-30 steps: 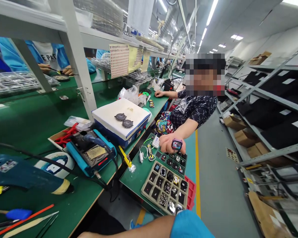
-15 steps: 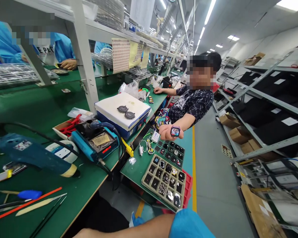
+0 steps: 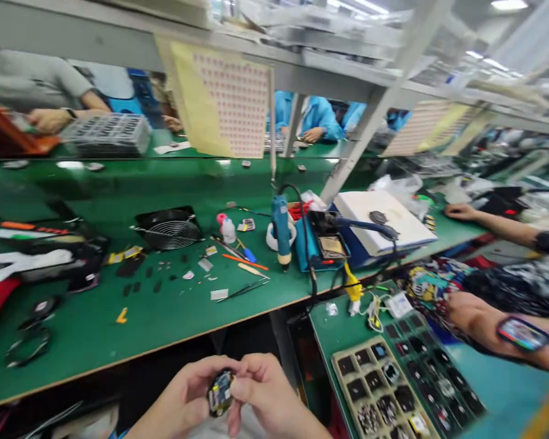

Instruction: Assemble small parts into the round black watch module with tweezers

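- Left hand (image 3: pixel 187 390) and right hand (image 3: pixel 268 393) have come fully into view at bottom centre; a co-worker's hand (image 3: pixel 471 310) has shifted to the lower right.
- Left grip: grasping a small opened device (image 3: pixel 220 393).
- Right grip: pinching that device's edge.
- Tweezers (image 3: pixel 243 291) lie mid-frame on the green surface (image 3: pixel 165 317).
- Beige compartment tray (image 3: pixel 341 379): lower right.
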Available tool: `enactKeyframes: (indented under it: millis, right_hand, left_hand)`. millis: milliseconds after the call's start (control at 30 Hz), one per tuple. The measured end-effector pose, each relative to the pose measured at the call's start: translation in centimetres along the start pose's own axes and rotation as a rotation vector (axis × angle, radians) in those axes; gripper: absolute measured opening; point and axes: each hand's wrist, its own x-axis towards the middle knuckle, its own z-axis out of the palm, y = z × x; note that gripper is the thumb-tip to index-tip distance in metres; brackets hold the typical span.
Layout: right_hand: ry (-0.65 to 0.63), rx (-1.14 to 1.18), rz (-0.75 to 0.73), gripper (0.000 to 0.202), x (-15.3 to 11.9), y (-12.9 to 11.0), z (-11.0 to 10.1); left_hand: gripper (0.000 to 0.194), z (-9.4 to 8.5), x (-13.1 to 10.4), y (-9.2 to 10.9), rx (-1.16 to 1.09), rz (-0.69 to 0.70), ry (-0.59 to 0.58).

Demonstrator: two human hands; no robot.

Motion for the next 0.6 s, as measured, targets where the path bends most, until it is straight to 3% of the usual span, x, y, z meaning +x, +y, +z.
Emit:
enactKeyframes:
  millis: [67,133,233,300,400,600]
  right_hand:
    - [-0.007,0.025,-0.009,0.022,-0.2,0.4,-0.3]
    - [-0.031,0.046,-0.017,0.022,-0.5,0.5,-0.3]
    - [-0.047,0.046,-0.025,0.023,-0.8,0.2,-0.1]
    - [-0.030,0.031,-0.032,0.024,-1.1,0.0,-0.2]
    - [-0.021,-0.020,-0.032,0.022,-1.6,-0.1,-0.6]
    - [-0.036,0.015,0.004,0.010,-2.1,-0.3,-0.8]
  left_hand:
    - [0.057,0.6,-0.2,0.1,-0.080,0.083,-0.166]
    - [0.052,1.6,-0.6,0.6,-0.139,0.125,-0.252]
    - [0.050,3.1,-0.9,1.5,-0.263,0.137,-0.255]
    - [0.050,3.6,-0.9,2.0,-0.338,0.118,-0.328]
    - [0.052,3.7,-0.6,2.1,-0.401,0.101,-0.419]
    - [0.056,3.1,-0.3,1.7,-0.439,0.023,-0.486]
